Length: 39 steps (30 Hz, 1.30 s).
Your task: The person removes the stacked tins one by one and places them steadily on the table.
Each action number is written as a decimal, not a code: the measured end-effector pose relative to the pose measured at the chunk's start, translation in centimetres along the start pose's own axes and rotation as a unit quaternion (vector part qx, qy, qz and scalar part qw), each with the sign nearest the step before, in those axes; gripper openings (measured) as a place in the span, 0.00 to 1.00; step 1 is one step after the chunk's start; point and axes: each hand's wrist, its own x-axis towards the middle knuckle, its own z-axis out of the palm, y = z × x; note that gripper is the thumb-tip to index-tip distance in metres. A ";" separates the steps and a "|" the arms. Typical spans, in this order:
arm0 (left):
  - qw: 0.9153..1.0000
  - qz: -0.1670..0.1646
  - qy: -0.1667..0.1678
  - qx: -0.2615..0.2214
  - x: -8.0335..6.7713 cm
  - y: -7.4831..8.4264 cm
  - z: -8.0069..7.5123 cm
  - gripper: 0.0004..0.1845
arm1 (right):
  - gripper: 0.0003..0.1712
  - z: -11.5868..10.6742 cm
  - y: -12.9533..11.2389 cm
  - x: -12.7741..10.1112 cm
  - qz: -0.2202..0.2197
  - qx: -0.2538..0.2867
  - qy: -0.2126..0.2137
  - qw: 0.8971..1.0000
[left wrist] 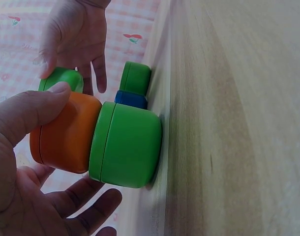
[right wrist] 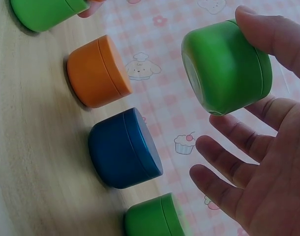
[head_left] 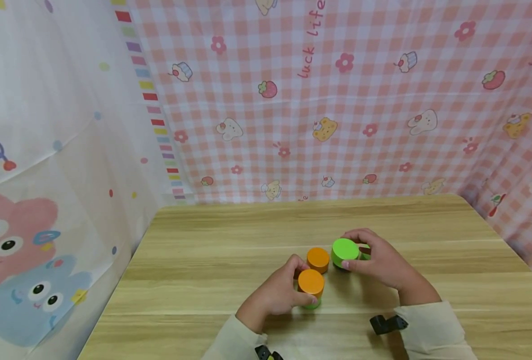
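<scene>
My left hand (head_left: 277,290) grips an orange lidded jar (head_left: 311,281), thumb on its near side. That jar sits directly on top of a green jar (left wrist: 133,145), which stands on the table. Thumb and fingers of my right hand (head_left: 383,262) hold another green jar (right wrist: 226,66) up off the table, its base showing in the right wrist view. Below it stands a dark blue jar (right wrist: 123,150), mostly hidden in the head view. A second orange jar (head_left: 318,260) stands between the two hands. One more green jar (right wrist: 152,216) is beside the blue one, partly behind my right fingers in the head view.
The wooden table (head_left: 194,280) reaches back to a pink checked cloth (head_left: 293,110) hung behind it. A white cartoon-print cloth (head_left: 81,165) hangs at the left. Black straps or mounts (head_left: 388,324) show at both wrists.
</scene>
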 end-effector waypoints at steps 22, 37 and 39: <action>1.000 -0.002 -0.002 -0.007 -0.1 0.1 0.0 0.29 | 0.29 -0.3 0.8 0.0 0.000 -0.001 0.016 1.000; 1.000 -0.006 -0.003 -0.006 0.0 0.0 0.0 0.29 | 0.31 -0.7 1.8 0.0 0.018 0.001 0.032 0.999; 1.000 -0.006 -0.003 -0.007 0.0 0.0 0.0 0.29 | 0.31 -0.7 1.9 0.0 0.020 0.004 0.036 0.999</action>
